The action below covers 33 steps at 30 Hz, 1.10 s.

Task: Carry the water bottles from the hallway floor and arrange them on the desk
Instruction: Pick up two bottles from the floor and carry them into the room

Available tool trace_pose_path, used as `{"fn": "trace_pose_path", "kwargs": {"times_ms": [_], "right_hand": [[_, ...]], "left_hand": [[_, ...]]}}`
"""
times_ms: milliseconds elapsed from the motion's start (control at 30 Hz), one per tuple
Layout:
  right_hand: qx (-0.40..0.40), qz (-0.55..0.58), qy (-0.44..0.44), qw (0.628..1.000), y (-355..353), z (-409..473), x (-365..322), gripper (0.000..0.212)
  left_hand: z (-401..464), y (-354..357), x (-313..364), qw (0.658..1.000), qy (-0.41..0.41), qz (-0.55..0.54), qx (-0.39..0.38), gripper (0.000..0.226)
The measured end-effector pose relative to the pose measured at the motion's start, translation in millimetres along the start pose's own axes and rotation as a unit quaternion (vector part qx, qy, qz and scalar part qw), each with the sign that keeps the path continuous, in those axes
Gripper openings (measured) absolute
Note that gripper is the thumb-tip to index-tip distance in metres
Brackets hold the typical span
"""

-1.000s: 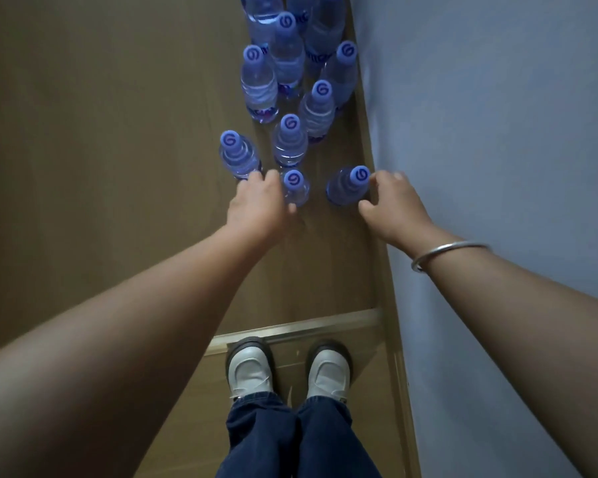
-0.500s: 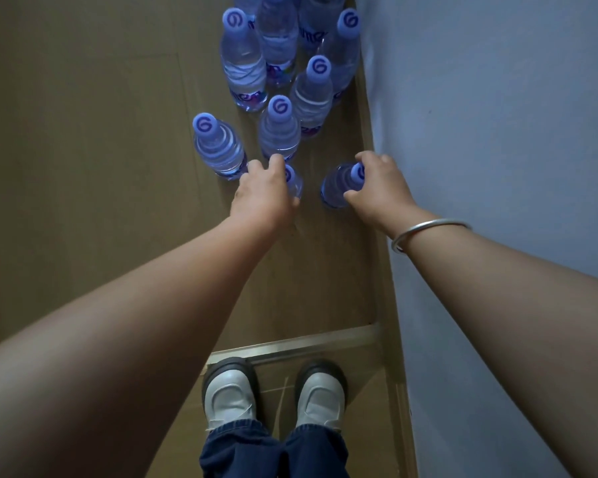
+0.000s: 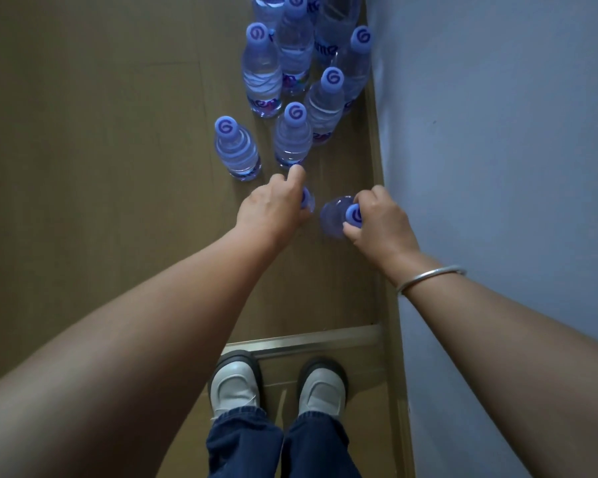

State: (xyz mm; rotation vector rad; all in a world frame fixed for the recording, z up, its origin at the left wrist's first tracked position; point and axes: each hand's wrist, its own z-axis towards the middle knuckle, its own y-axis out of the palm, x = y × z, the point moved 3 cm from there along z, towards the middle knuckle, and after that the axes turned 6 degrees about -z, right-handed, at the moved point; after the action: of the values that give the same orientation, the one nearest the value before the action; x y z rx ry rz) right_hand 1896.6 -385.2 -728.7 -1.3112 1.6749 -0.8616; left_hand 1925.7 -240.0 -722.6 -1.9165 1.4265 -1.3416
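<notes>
Left hand: the left hand [image 3: 273,210] is curled over the top of the near bottle [image 3: 307,201], clasping it at the cap; most of that bottle is hidden under the hand.
Right hand: the right hand [image 3: 380,220] grasps the wall bottle [image 3: 334,219] by its cap, thumb and fingers wrapped round the neck; a bangle [image 3: 428,278] sits on the wrist.
Held bottles: both are over the floor [image 3: 101,167], side by side and just apart, near the wall [image 3: 497,132].
Other bottles: the cluster [image 3: 297,81] stands upright on the floor beyond the hands, along the wall edge; one bottle [image 3: 235,150] stands apart on the left.
Feet: two pale shoes [image 3: 235,388] stand behind a metal threshold strip [image 3: 308,339].
</notes>
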Motion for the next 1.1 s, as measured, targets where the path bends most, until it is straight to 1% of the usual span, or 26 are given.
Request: {"fn": "trace_pose_path", "kwargs": {"times_ms": [133,200,267,433,633,767,967,1100], "right_hand": [[-0.034,0.011,0.006,0.999,-31.8,-34.7,-20.7,0.029],[-0.039,0.015,-0.004,0.999,-52.4,-57.2,-33.6,0.029],[-0.037,0.020,-0.015,0.999,-76.6,-79.2,-48.1,0.029],[-0.019,0.038,-0.030,0.999,-150.7,-125.3,-89.5,0.028],[0.007,0.056,-0.074,0.996,-248.0,-168.2,-139.7,0.025],[0.029,0.065,-0.100,0.992,-311.8,-198.7,-168.1,0.021],[0.036,0.043,-0.138,0.989,-404.9,-243.9,-209.3,0.023],[0.042,0.024,-0.154,0.987,-453.8,-271.5,-229.3,0.024]], "left_hand": [[-35.7,-31.6,5.3,1.000,-0.009,-0.012,-0.017,0.037],[-58.5,-52.3,10.3,1.000,-0.010,-0.014,-0.011,0.035],[-81.6,-79.0,15.4,1.000,-0.011,-0.018,0.008,0.032],[-146.3,-154.2,25.1,0.998,-0.028,-0.037,0.050,0.035],[-222.5,-247.1,41.3,0.994,-0.058,-0.041,0.088,0.031],[-272.8,-307.8,58.4,0.988,-0.082,-0.055,0.121,0.033],[-344.5,-392.6,91.4,0.979,-0.100,-0.048,0.172,0.033],[-379.8,-431.3,113.3,0.971,-0.119,-0.061,0.197,0.036]]}}
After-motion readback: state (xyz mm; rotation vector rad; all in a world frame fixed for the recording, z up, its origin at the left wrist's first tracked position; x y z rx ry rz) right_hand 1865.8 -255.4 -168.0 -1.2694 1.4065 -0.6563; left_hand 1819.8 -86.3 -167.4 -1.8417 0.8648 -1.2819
